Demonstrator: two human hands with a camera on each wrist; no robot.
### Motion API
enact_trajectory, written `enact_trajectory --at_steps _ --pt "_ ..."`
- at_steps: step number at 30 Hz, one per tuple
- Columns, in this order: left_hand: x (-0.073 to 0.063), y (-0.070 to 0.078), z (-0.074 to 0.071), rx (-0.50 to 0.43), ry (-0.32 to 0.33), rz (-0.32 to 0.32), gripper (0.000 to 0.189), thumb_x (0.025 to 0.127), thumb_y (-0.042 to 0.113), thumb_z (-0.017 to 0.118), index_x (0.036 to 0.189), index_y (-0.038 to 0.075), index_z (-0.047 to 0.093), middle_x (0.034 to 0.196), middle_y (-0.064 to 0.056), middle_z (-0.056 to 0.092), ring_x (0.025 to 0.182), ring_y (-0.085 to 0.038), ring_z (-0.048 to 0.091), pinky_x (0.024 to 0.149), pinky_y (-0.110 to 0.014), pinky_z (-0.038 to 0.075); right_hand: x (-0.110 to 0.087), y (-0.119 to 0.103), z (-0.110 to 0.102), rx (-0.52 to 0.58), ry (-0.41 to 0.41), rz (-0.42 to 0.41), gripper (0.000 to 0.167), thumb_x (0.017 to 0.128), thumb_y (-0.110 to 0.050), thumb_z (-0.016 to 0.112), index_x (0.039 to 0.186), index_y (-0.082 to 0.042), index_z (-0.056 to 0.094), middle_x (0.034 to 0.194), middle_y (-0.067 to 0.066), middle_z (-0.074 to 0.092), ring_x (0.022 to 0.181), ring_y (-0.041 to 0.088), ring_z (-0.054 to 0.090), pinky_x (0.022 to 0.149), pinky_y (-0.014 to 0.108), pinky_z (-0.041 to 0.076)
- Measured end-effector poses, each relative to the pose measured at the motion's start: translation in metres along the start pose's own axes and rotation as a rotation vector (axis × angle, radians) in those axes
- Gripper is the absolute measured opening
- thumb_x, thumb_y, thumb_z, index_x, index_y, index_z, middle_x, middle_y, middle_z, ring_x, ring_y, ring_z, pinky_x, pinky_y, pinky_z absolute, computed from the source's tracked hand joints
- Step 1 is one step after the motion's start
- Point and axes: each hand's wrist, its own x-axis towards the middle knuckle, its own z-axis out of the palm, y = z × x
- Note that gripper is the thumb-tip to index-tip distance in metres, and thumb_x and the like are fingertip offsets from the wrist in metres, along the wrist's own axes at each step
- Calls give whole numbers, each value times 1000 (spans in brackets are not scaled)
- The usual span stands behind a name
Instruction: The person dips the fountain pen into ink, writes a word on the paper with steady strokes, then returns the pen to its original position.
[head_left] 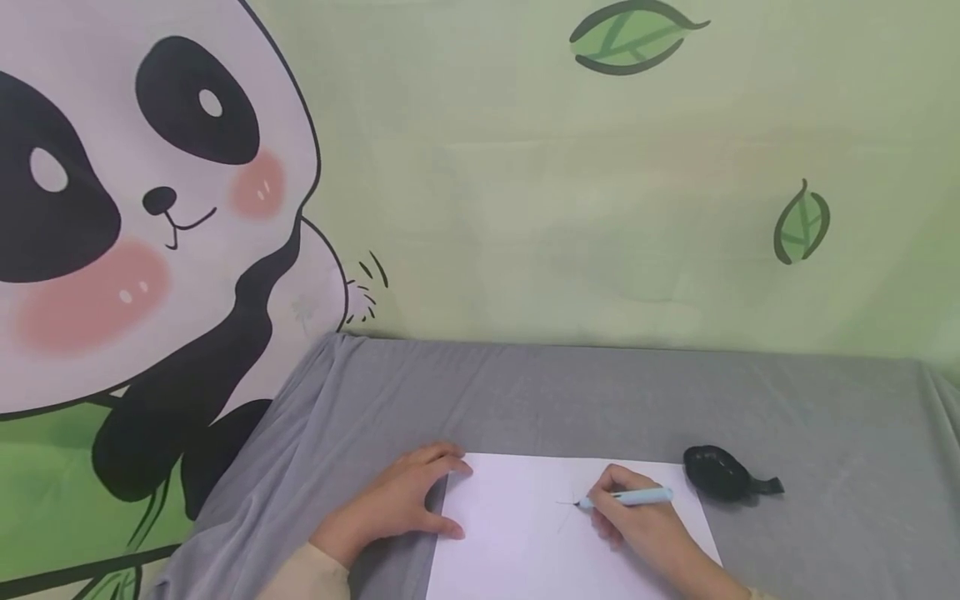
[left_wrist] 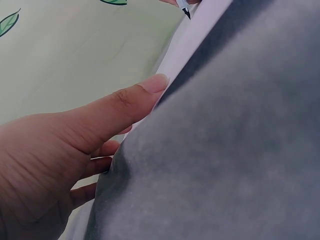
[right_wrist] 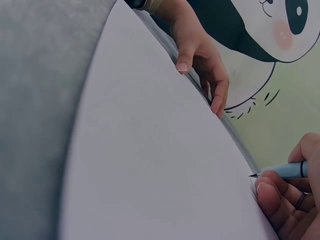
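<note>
Across the soft grey cloth spread under your work, your R hand pinches the slim pale-blue, dark-tipped pen on the flat white paper sheet, your L hand w/ thumb & fingers apart at its L edge, approx. a few thin dark lines done, most left blank.

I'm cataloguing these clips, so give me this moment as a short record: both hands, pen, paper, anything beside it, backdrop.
Left hand: spread, touching the left edge of the paper
Right hand: holds the pen
Pen: light blue, dark tip at the thin lines
Paper: white, on gray cloth, bearing those few lines
Beside paper: black dish-like object, at the far right corner
Backdrop: pale green, with panda and leaves
</note>
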Motion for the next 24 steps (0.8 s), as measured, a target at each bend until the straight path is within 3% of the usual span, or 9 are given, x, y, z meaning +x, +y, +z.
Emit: enact_trajectory --at_steps 24 --pt "0 0 -1 -15 -12 -19 65 68 46 82 122 18 59 138 -6 52 129 -31 49 104 -54 38 -2 2 -5 34 -25 23 17 91 -12 58 84 2 52 64 6 58 52 10 53 49 23 49"
